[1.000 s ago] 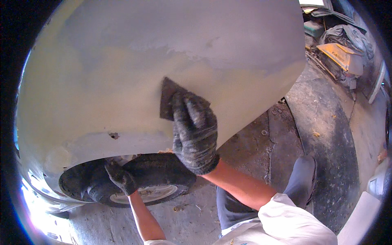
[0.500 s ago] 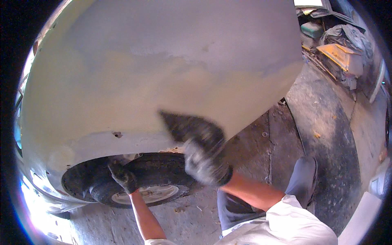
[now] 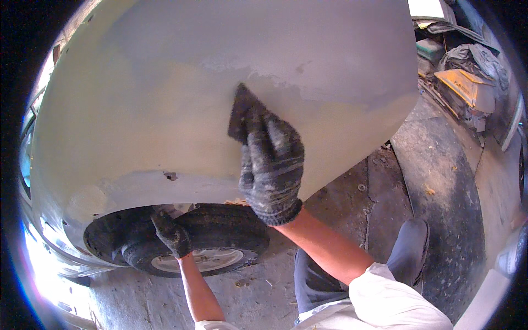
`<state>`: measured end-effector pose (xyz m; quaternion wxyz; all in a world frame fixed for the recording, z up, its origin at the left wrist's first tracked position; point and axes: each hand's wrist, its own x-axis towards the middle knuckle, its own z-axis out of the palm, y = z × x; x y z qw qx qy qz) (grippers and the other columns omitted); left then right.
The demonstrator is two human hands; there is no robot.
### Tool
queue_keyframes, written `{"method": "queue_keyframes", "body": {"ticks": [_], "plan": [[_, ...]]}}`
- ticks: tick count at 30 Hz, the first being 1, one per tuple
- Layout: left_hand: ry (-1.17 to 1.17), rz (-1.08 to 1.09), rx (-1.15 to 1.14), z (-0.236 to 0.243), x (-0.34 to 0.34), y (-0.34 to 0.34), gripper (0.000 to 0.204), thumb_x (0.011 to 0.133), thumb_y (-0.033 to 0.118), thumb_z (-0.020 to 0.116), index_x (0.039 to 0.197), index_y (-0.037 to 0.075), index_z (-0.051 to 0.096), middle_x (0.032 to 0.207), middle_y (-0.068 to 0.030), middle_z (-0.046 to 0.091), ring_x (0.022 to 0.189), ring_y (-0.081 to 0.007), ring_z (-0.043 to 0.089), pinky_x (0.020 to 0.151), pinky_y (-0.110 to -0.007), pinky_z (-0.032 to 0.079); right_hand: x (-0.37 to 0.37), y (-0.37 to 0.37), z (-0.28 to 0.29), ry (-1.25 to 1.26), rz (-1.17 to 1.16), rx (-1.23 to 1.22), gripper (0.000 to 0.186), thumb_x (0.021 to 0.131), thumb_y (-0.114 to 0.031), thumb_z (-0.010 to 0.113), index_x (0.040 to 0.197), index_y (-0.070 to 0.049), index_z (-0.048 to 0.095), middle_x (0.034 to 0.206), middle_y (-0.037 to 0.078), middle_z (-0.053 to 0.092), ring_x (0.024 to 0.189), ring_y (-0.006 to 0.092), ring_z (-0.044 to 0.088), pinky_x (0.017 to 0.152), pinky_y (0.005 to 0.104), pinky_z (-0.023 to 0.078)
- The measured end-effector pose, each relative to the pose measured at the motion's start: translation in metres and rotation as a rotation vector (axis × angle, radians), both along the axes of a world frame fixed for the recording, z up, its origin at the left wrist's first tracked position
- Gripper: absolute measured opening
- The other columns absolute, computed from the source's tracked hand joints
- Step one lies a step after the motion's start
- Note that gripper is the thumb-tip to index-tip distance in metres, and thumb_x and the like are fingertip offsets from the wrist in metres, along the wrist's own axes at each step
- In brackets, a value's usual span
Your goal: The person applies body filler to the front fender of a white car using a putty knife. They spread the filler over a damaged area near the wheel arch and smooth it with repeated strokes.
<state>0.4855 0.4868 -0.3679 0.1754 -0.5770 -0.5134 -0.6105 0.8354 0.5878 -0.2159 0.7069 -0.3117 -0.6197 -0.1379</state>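
A large car body panel (image 3: 176,71) in mottled grey and beige primer fills the upper middle, with a wheel arch below around a tyre (image 3: 231,234). My right hand (image 3: 269,170), in a dark knit glove, is closed on a dark square abrasive pad (image 3: 242,110) held against the panel. My left hand (image 3: 170,231), gloved too, is beside the tyre under the arch, fingers upward at a pale piece that I cannot make out, their tips partly hidden. A small dark hole (image 3: 170,176) sits above the arch.
At upper right are piled scrap parts, a yellow-orange box (image 3: 459,85), a green object (image 3: 429,49) and a crumpled grey cloth (image 3: 473,63). Concrete floor (image 3: 346,209) and a dark strip of flooring (image 3: 456,231) lie below. My leg (image 3: 407,247) is at lower right.
My right hand with the pad swept down and blurred half a second ago; now it is higher on the panel than in both earlier frames. My left hand stays at the arch.
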Motion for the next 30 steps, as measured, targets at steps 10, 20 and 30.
{"method": "queue_keyframes", "body": {"ticks": [10, 20, 30], "plan": [[-0.211, -0.104, 0.047, -0.009, 0.008, 0.003, 0.063, 0.084, 0.002, 0.043, 0.145, -0.002, 0.029, 0.145, -0.0149, 0.04, 0.133, -0.0248, 0.039, 0.115, -0.039, 0.026, -0.033, -0.048, -0.026, -0.289, 0.198, -0.12, 0.057, 0.076, -0.016, 0.061, 0.131, -0.002, 0.053, 0.135, 0.021, 0.046, 0.115, 0.0376, 0.051, 0.093, 0.0506, 0.044], [-0.196, -0.22, 0.046, -0.005, 0.0, 0.001, 0.072, 0.086, 0.027, 0.06, 0.145, -0.003, 0.031, 0.146, -0.0147, 0.04, 0.135, -0.0274, 0.038, 0.114, -0.041, 0.026, 0.038, -0.046, -0.046, -0.247, 0.235, -0.171, 0.057, 0.073, -0.001, 0.061, 0.129, -0.008, 0.056, 0.123, 0.015, 0.055, 0.104, 0.035, 0.056, 0.088, 0.0472, 0.046], [-0.172, -0.204, 0.041, -0.002, -0.001, 0.001, 0.075, 0.084, 0.022, 0.061, 0.147, -0.002, 0.027, 0.148, -0.0149, 0.037, 0.137, -0.0276, 0.034, 0.116, -0.042, 0.021, 0.069, 0.045, -0.038, 0.056, -0.086, 0.11, 0.054, 0.074, 0.005, 0.059, 0.127, -0.002, 0.054, 0.117, 0.022, 0.056, 0.102, 0.0412, 0.055, 0.087, 0.0502, 0.045]]}}
